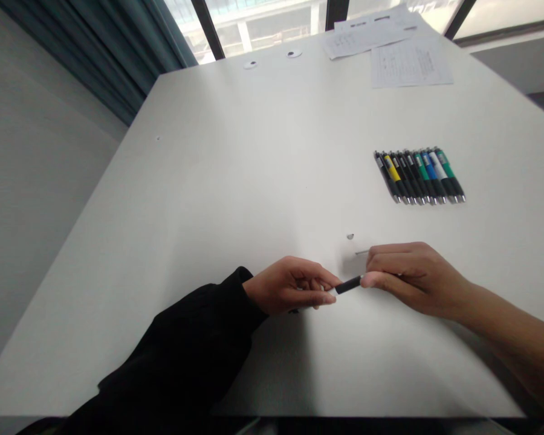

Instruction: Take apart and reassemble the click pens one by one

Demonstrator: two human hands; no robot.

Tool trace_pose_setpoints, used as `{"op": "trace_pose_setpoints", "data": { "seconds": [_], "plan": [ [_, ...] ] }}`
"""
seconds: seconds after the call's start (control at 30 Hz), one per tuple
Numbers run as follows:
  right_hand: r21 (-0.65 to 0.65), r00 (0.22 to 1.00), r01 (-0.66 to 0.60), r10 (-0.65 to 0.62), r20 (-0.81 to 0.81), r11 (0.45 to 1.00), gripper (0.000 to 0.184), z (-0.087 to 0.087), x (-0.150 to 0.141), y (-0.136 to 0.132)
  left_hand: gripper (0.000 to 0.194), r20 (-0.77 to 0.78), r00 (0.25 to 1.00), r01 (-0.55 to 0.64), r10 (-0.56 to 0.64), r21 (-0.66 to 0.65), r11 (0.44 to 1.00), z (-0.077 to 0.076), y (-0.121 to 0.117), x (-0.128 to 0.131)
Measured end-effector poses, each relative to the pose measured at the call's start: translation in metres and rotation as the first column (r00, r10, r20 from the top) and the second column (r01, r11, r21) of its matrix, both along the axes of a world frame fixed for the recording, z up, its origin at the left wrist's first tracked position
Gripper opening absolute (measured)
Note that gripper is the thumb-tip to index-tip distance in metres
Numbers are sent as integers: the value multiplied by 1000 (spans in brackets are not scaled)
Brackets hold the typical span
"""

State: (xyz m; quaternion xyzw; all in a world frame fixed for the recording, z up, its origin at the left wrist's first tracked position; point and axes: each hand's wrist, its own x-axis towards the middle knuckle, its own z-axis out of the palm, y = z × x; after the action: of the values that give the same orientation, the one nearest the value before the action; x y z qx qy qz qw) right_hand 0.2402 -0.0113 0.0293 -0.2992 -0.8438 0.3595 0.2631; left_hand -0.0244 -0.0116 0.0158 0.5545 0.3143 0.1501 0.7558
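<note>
Between my two hands is a pen [348, 285] with a white barrel and a black grip, tilted slightly up to the right. My left hand [294, 283], in a black sleeve, is closed around the white barrel, hiding most of it; a small dark end shows under the wrist side. The thumb and fingers of my right hand [412, 275] pinch the far end of the black grip, covering its tip. A thin rod, perhaps a refill [361, 252], sticks out by my right fingers; whether they hold it I cannot tell. A small silvery piece [350, 236] lies just beyond.
A row of several click pens [419, 176] with black, yellow, green, blue and white barrels lies at the right of the white table [236, 169]. Printed papers [410, 63] are at the back right. Two white discs [294, 54] lie near the far edge by the window.
</note>
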Motion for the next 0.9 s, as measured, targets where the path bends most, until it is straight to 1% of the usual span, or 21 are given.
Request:
{"op": "trace_pose_setpoints", "data": {
  "seconds": [0.1, 0.17, 0.23, 0.3, 0.33, 0.47, 0.57, 0.63, 0.7, 0.8, 0.87, 0.9],
  "plan": [
    [-104, 994, 22, -33, -100, 994, 20, 2, 4, 0, 36, 17, 1000, -13, 13, -26, 1000, -3, -1, -2],
    [-182, 980, 59, -91, -175, 982, 17, 3, 5, 0, 37, 34, 999, -25, 26, -42, 999, -5, -2, -2],
    [-260, 964, 97, -156, -215, 961, 16, 5, 5, -1, 38, 45, 999, -24, 26, -49, 999, -6, -2, -3],
    [-309, 957, 112, -186, -223, 944, 8, 7, 4, -3, 37, 54, 998, -21, 24, -53, 998, -6, -2, -3],
    [-316, 959, 114, -188, -214, 942, 5, 8, 4, -3, 37, 60, 998, -23, 26, -54, 998, -6, -2, -2],
    [-260, 978, 117, -156, -135, 958, 14, 9, 2, -4, 38, 70, 996, -51, 54, -35, 998, -4, -3, 0],
    [-192, 986, 133, -150, -74, 972, 17, 7, 1, -3, 35, 51, 989, -145, 142, 73, 987, -5, -5, 5],
    [-143, 987, 145, -154, -51, 979, 19, 7, 1, -3, 31, 51, 976, -217, 211, 190, 957, -6, -6, 8],
    [-102, 987, 158, -161, -26, 982, 20, 7, 1, -2, 26, 62, 962, -270, 264, 327, 906, -7, -8, 11],
    [-62, 981, 193, -192, 18, 979, 20, 9, 2, -1, 18, 98, 945, -315, 312, 534, 785, -10, -8, 13],
    [-27, 974, 223, -222, 42, 974, 20, 9, 1, -1, 16, 132, 936, -335, 328, 627, 704, -11, -9, 14],
    [-2, 970, 238, -238, 50, 971, 20, 9, 0, -1, 16, 146, 931, -346, 336, 652, 675, -12, -9, 14]
  ]
}}
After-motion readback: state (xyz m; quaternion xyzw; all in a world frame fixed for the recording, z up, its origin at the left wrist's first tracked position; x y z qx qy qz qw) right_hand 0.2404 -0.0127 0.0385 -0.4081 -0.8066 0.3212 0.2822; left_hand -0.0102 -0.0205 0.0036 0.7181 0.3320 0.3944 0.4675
